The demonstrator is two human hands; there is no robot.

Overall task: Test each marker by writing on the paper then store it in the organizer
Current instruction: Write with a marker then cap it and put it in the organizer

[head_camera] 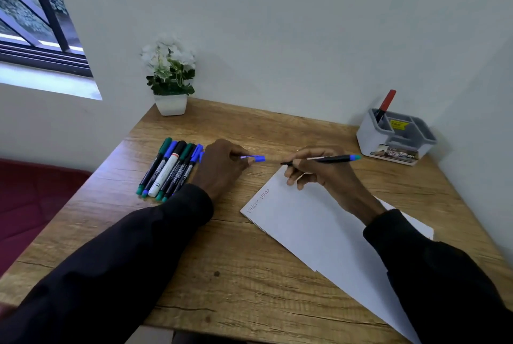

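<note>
**STATUS: EARLY STAGE. ONE MARKER STORED, ONE IN TEST, THE REST WAITING**

**Marker in hand.** The right hand, right of frame centre, pinches a black-barrelled marker in a writing hold. Thumb and forefinger close on the barrel and the other fingers curl underneath. The marker lies almost level. Its bare tip points toward frame centre, just above the upper corner of the paper. Whether the tip touches the sheet cannot be told.

**Cap.** The left hand, at frame centre, grips the blue cap between curled fingertips, near the marker tip but apart from it.

**Completed work (judged).**
- A red marker stands tilted in the rear left compartment of the organizer, at the right of the frame. It counts as one unit stored.
- Faint handwriting runs along the left edge of the paper, so at least one test appears to be done.

**Work outstanding (judged).**
- Write with the uncapped marker, refit the cap, then place the marker in the organizer.
- A row of markers lies side by side on the table, left of centre and just beside the left hand. All are capped, in green, blue and black. The exact count is unclear because the hand covers the row's right edge. Each needs the full test-and-store cycle.

**Overall.** Most of the task lies ahead.
</note>
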